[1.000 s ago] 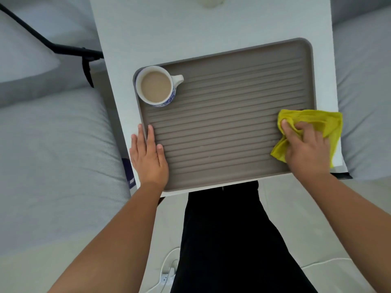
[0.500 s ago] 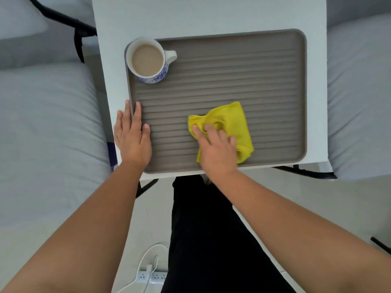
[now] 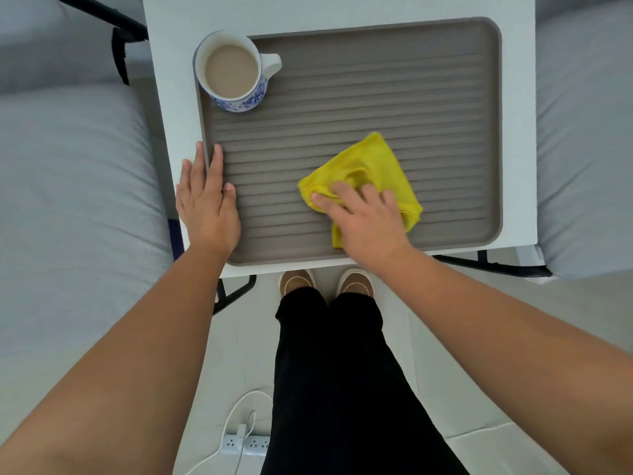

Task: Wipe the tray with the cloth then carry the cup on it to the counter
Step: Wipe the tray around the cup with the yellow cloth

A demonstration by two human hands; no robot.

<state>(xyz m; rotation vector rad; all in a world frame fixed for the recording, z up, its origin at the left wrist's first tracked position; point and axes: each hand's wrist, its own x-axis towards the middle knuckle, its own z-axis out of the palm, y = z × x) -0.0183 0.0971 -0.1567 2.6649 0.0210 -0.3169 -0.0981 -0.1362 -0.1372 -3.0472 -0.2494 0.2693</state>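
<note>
A grey ribbed tray (image 3: 428, 80) lies on a small white table (image 3: 308, 10). In its far left corner stands a blue-and-white cup (image 3: 234, 72) full of milky drink, handle to the right. A crumpled yellow cloth (image 3: 368, 164) lies on the tray's near middle. My right hand (image 3: 368, 217) presses flat on the cloth's near part with spread fingers. My left hand (image 3: 209, 200) rests flat over the tray's left rim, fingers straight.
Grey cushioned seats flank the table, left (image 3: 75, 186) and right (image 3: 585, 132). Black frame bars (image 3: 493, 265) run under the table. On the pale floor by my legs lie a white power strip (image 3: 245, 442) and its cables.
My right hand slid the cloth from the tray's right edge to its near middle a second ago, then a little rightward and farther in. My left hand stayed on the left rim.
</note>
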